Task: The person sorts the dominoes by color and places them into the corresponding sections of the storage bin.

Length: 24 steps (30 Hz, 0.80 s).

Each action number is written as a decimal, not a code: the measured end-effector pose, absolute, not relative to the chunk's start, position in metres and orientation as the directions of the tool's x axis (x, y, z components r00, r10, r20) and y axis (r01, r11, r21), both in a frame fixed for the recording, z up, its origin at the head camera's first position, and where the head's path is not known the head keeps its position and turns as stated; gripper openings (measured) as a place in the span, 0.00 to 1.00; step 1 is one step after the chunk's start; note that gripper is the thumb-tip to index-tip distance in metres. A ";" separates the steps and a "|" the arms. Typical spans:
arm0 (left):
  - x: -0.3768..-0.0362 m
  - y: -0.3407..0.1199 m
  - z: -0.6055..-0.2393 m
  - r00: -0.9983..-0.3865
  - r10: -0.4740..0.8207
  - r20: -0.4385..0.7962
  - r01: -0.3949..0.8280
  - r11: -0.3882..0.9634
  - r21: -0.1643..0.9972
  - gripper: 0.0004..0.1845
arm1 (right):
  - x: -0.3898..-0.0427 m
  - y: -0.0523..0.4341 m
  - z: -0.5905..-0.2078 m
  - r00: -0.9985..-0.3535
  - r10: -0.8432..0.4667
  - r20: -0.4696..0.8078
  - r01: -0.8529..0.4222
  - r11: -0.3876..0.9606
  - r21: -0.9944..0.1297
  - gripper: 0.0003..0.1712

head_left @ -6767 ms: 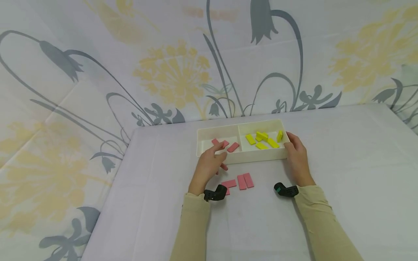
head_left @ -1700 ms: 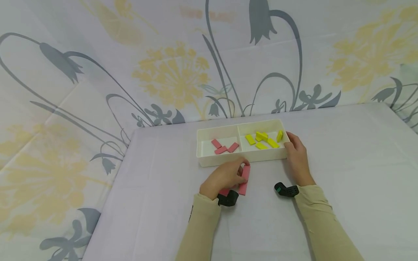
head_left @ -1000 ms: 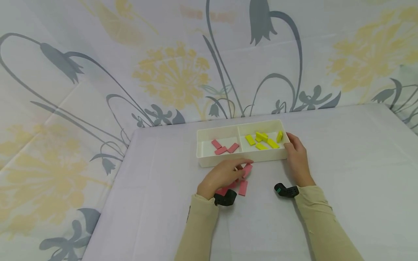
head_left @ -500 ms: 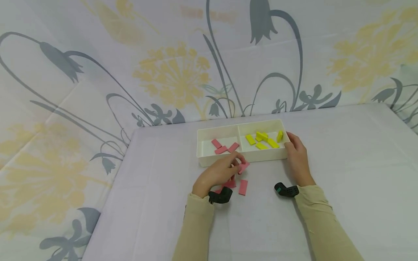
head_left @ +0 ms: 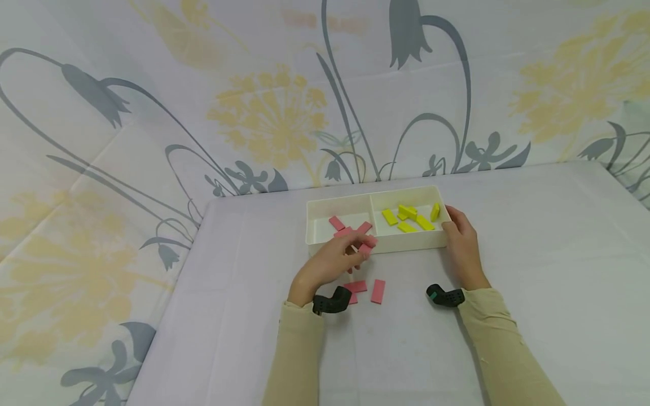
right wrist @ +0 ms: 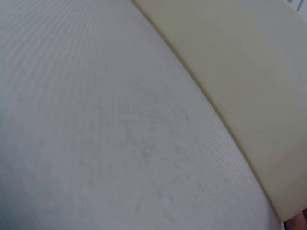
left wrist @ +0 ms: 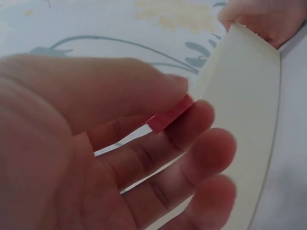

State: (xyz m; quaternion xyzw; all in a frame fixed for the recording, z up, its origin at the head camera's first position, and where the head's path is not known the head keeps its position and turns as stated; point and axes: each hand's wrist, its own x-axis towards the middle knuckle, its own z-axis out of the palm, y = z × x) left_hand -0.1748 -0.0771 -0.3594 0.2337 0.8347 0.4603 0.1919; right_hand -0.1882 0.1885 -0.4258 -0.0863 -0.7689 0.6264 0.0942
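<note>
My left hand (head_left: 325, 264) pinches a pink rectangular tile (head_left: 366, 247) between thumb and fingers, in front of the white two-part tray (head_left: 406, 243). The left wrist view shows this tile (left wrist: 169, 116) held at the fingertips, the other fingers loosely bent. My right hand (head_left: 463, 248) grips the tray's right end, thumb at the front corner. Three pink tiles lie in the tray's left compartment, one of them (head_left: 337, 223) toward the back. On the table in front lie a lone pink tile (head_left: 378, 291) and two more touching or overlapping (head_left: 358, 286), partly behind the left wrist's camera.
Several yellow tiles (head_left: 424, 223) lie loosely in the tray's right compartment, beyond the divider. A pale cloth covers the table (head_left: 244, 316), and a flower-printed curtain (head_left: 274, 124) rises behind it. The right wrist view holds mostly cloth and the tray's outer wall (right wrist: 240, 62).
My left hand picked up a pink tile from the table and carried it leftward and up to the tray's front edge, turning it between the fingers. The right hand and tray stayed put.
</note>
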 end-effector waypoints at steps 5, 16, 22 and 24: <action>-0.176 -0.078 -0.361 -0.838 0.539 -0.084 0.206 0.456 0.866 0.11 | -0.188 0.188 -0.425 -0.967 0.251 0.038 0.015 0.204 -0.979 0.26; -0.176 -0.074 -0.357 -0.949 0.309 0.059 0.209 0.478 0.853 0.14 | -0.188 0.188 -0.426 -0.967 0.254 0.030 0.020 0.190 -0.982 0.27; -0.178 -0.074 -0.360 -0.968 0.229 0.102 0.210 0.517 0.830 0.13 | -0.188 0.188 -0.427 -0.967 0.254 0.034 0.017 0.194 -0.981 0.26; -0.179 -0.074 -0.361 -0.970 0.212 0.116 0.212 0.518 0.829 0.11 | -0.189 0.188 -0.427 -0.967 0.252 0.036 0.014 0.196 -0.980 0.26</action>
